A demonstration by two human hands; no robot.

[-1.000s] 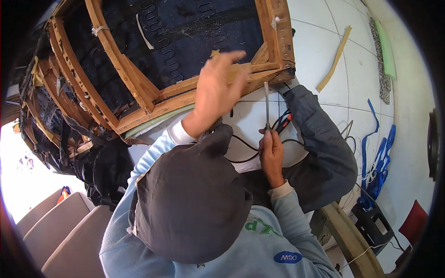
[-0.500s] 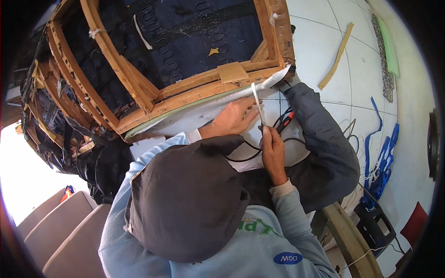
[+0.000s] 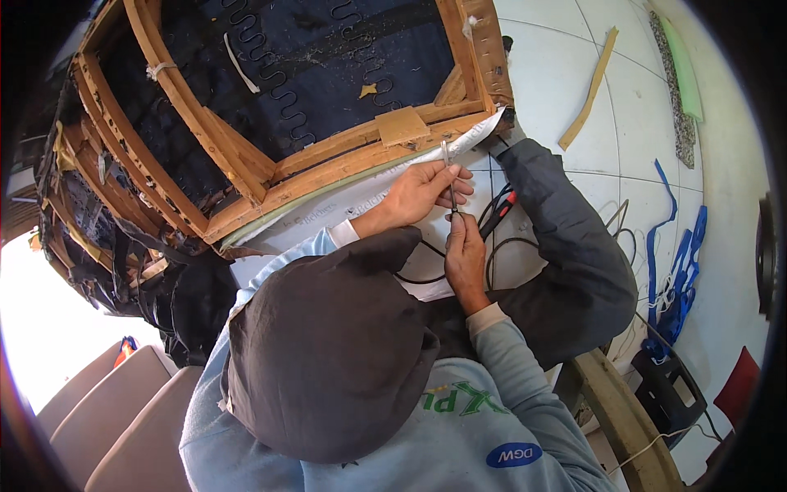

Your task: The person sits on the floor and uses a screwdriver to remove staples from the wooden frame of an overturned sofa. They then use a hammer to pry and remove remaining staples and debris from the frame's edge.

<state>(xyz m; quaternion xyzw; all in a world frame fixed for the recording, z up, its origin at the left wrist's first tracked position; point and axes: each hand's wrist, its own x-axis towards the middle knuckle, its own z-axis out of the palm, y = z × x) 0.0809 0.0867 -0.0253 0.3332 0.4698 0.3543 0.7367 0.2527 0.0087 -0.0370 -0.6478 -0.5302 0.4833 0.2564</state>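
My left hand (image 3: 410, 193) has its fingers curled around the upper shaft of a screwdriver-like tool (image 3: 445, 154) with a metal blade. Below it my right hand (image 3: 466, 254) grips that tool's dark handle, with the blade pointing up at the upturned furniture's wooden frame (image 3: 320, 166). A white printed fabric edge with pale green backing (image 3: 477, 133) runs along that frame's near rail, close to the blade tip. A square tan piece (image 3: 402, 125) lies on the rail. Just right of my hands is a red-and-black hand tool (image 3: 502, 209), beside looped dark cable.
My grey-clad leg (image 3: 557, 213) bends to the right. On the tiled floor (image 3: 551, 82) lie a tan strip (image 3: 590, 94), foam lengths (image 3: 680, 90) and blue straps (image 3: 680, 279). A black plastic object (image 3: 660, 385) and wooden beam (image 3: 623, 410) are lower right; chairs (image 3: 115, 410) lower left.
My left hand has dropped from over the frame and closed on the tool's shaft. My right hand has moved slightly left. The white fabric edge now shows along the rail.
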